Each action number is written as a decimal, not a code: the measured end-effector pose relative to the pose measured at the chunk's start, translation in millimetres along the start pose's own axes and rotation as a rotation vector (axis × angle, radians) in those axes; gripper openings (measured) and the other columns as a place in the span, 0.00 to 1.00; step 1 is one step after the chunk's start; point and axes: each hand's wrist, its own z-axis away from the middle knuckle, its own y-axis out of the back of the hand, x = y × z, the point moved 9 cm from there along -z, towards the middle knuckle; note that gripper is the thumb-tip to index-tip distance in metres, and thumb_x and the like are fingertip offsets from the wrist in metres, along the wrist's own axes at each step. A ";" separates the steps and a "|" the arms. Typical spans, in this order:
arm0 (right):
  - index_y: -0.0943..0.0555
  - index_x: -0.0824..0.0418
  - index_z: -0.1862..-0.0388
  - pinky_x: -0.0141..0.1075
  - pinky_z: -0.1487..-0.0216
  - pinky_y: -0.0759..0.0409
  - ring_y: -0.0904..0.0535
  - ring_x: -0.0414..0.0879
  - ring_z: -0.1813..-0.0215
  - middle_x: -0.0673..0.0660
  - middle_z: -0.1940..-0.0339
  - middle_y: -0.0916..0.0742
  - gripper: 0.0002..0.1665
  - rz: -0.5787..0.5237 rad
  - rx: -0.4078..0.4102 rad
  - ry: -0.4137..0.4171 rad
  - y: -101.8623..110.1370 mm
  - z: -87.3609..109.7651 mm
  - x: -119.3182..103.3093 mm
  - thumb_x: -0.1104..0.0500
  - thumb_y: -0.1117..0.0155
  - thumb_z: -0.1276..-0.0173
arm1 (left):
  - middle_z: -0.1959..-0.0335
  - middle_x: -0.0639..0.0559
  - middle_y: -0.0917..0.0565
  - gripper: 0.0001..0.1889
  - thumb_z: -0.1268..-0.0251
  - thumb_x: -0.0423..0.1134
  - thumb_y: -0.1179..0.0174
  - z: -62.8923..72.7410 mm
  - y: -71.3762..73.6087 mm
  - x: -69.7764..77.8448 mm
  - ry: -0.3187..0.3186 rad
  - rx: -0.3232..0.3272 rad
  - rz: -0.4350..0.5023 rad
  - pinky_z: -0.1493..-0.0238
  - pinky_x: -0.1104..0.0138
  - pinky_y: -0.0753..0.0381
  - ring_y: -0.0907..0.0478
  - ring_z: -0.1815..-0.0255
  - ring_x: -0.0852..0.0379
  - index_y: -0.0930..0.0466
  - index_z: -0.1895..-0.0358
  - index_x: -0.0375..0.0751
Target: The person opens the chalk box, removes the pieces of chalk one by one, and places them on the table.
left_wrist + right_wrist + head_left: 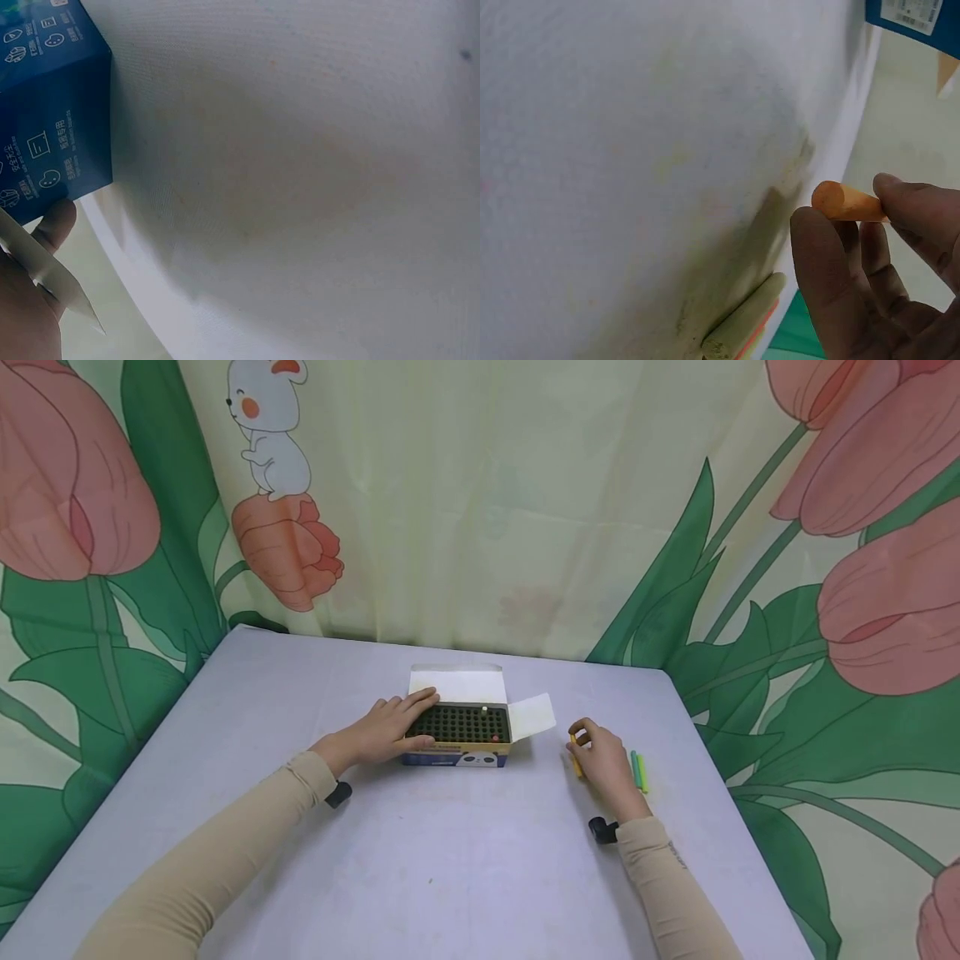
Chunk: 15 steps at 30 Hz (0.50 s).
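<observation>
A blue box [442,760] with a panda print stands on the table, its white flaps folded out. Inside it is a black holder [457,724] with rows of round holes. A white chalk tip [484,710] and a red one [495,738] show in it. My left hand [381,729] rests on the box's left end, fingers stretched along the rim and thumb toward the front. To the right of the box, my right hand [606,768] pinches an orange chalk stick [859,204] between thumb and fingers, one round end exposed.
Beside the right hand, green chalk sticks [639,771] lie on the white-covered table [450,860]. A side flap [532,716] juts from the box's right end. Behind the table hangs a curtain [480,527] printed with tulips and a rabbit.
</observation>
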 end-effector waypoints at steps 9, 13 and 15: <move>0.17 0.59 0.48 0.41 0.63 0.21 0.17 0.51 0.62 0.61 0.59 0.10 0.11 0.139 -0.046 -0.003 -6.2 1.7 8.2 0.58 0.31 0.27 | 0.13 0.52 0.55 0.43 0.22 0.67 0.52 0.2 -1.5 0.7 -0.002 -0.004 0.011 0.27 0.33 0.45 0.35 0.26 0.35 0.56 0.14 0.53; 0.16 0.59 0.50 0.38 0.66 0.23 0.19 0.48 0.65 0.59 0.60 0.10 0.11 0.167 -0.060 0.005 -6.1 1.6 10.4 0.57 0.29 0.28 | 0.13 0.52 0.54 0.43 0.22 0.66 0.51 0.6 -0.6 1.1 -0.004 0.005 0.011 0.28 0.34 0.43 0.34 0.28 0.35 0.56 0.14 0.53; 0.16 0.59 0.50 0.40 0.64 0.22 0.19 0.49 0.64 0.59 0.61 0.10 0.11 0.168 -0.053 0.008 -3.9 1.5 10.9 0.58 0.29 0.28 | 0.13 0.52 0.54 0.43 0.22 0.66 0.51 0.6 -0.1 1.0 -0.003 0.008 0.009 0.28 0.34 0.43 0.33 0.28 0.35 0.57 0.14 0.53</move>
